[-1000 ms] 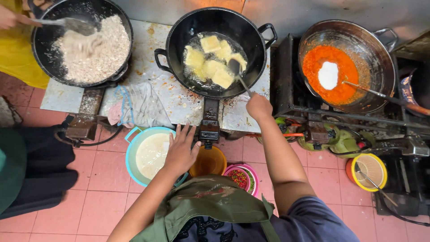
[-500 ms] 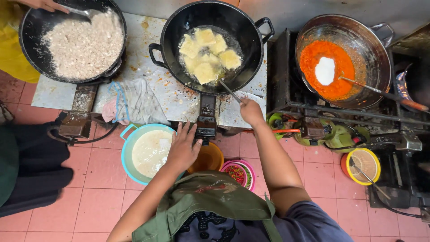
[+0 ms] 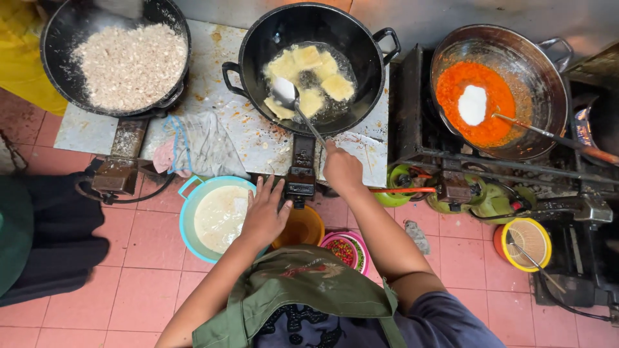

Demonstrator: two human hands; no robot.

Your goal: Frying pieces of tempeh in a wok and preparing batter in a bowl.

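Observation:
My right hand (image 3: 342, 169) grips the handle of a metal ladle (image 3: 285, 92) whose bowl rests among several yellow battered pieces (image 3: 311, 76) frying in oil in the middle black wok (image 3: 309, 61). My left hand (image 3: 264, 212) hovers with fingers spread over the edge of a blue bowl of pale batter (image 3: 216, 218) on the floor, next to an orange bowl (image 3: 302, 227). I wear a green apron (image 3: 300, 293).
A black wok of white crumbs (image 3: 126, 61) sits at the left. At the right a steel wok holds orange sauce with a white lump (image 3: 477, 103) and a spoon. Below lie green gas cylinders (image 3: 451, 193), a small chilli bowl (image 3: 345, 250) and a yellow strainer bowl (image 3: 527, 241).
My right hand has pulled back toward me and left, bringing the ladle into the left part of the oil. Another person's hand and utensil have left the crumb wok.

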